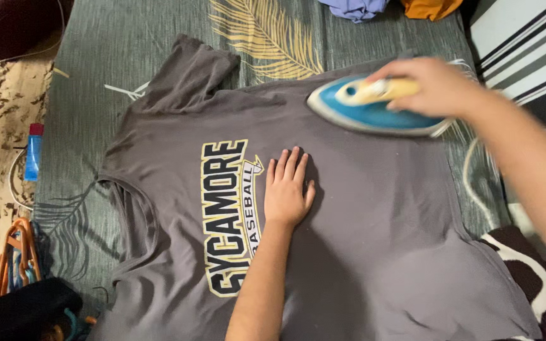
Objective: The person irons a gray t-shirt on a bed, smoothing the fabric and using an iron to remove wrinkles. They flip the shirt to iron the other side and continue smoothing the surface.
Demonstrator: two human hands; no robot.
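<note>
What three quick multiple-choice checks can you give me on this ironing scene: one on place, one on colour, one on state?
1. Where does the left hand lie?
A. Flat on the T-shirt, beside its printed lettering
B. On the bottle
C. On the iron's cord

2. What colour is the body of the iron?
A. Red
B. Blue, with a pale yellow handle
C. Black

3. How is the right hand placed?
A. Open and resting on the bedcover
B. Holding a hanger
C. Closed around the iron's handle

Answers:
1 A: the palm is pressed flat on the grey cloth, fingers spread, just right of the print.
2 B: the iron's shell shows blue under a yellowish handle.
3 C: the hand wraps the handle while the iron sits on the shirt near its upper edge.
</note>
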